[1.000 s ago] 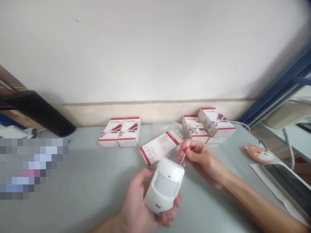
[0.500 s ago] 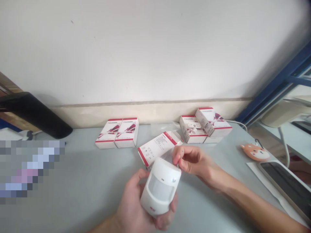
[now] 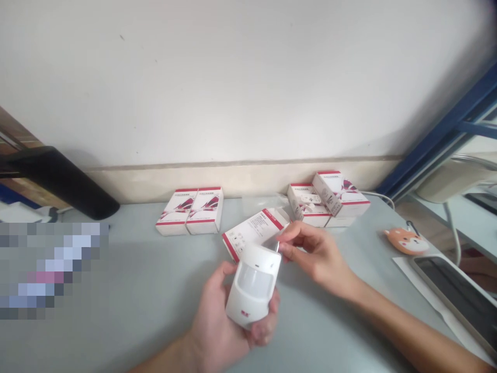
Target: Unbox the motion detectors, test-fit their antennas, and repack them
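Note:
A white motion detector (image 3: 254, 285) with a curved lens window and a small red mark is held upright, tilted slightly to the right, in my left hand (image 3: 217, 316). Its fingers wrap round the detector's sides and back. My right hand (image 3: 310, 254) pinches a thin silvery antenna (image 3: 277, 247) at the detector's top right corner. Only a short length shows; the fingertips cover the rest. Just behind the detector lies a white and red detector box (image 3: 256, 228) with printed text, its far end open.
Two similar boxes (image 3: 190, 211) stand side by side at the back left. More boxes (image 3: 341, 191) are stacked at the back right, near a clear plastic bag (image 3: 260, 204). On the right lie an orange dog-face pouch (image 3: 407, 242) and a phone (image 3: 458, 295). A black object (image 3: 66, 181) leans at left.
The detector has shifted slightly left and turned a little more upright in my left hand. My right fingertips have moved slightly up, and the silvery antenna now shows below them.

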{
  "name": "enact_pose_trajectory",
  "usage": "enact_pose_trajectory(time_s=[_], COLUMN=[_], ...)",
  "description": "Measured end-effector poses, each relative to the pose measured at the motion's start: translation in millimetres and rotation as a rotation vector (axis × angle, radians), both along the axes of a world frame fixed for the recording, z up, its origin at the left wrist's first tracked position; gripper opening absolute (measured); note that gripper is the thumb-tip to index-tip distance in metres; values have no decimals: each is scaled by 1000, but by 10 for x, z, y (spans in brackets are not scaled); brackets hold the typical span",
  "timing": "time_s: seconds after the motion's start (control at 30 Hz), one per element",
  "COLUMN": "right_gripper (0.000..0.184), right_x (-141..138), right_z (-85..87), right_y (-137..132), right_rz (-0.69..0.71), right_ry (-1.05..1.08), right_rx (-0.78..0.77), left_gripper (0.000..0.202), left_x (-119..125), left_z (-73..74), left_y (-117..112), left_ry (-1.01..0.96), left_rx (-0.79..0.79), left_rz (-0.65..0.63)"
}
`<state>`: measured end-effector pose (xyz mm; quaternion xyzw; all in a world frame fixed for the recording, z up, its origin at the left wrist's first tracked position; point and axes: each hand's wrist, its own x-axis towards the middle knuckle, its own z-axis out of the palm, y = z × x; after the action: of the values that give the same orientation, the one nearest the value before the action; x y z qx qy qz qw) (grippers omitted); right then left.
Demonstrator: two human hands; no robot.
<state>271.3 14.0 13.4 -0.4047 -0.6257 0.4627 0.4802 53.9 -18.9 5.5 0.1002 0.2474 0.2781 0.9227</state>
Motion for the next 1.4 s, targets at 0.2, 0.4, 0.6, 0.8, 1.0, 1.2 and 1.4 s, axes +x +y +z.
enact_pose_trajectory(time_s=[0.2, 0.4, 0.6, 0.8, 1.0, 1.2, 1.4], right_gripper=[20, 25, 23, 22, 24, 26, 26], right_x=[193, 270, 382, 304, 231, 196, 171], right_z=[12, -59, -23, -123, -178, -187, -143], right_y=[121, 202, 296, 290, 251, 212, 179], right_rz=[-227, -430, -540, -492, -289, -165, -79], right_ry=[-666, -963, -1007, -1001, -1013, -968, -968], right_rx=[457, 563, 691, 672, 616, 494, 385], left_gripper=[52, 51, 49, 48, 48, 49, 46], left_x=[-19, -27, -32, -24, -15, -23, -8], left_z=[15, 19, 23, 17, 68, 70, 102], left_y=[28, 15, 9, 10, -5, -14, -29], left_ry=[-24, -41, -46, -58, 14, 33, 43], left_rx=[-10, -33, -35, -5, 116, 168, 216], left_rz=[46, 49, 62, 69, 82, 28, 18])
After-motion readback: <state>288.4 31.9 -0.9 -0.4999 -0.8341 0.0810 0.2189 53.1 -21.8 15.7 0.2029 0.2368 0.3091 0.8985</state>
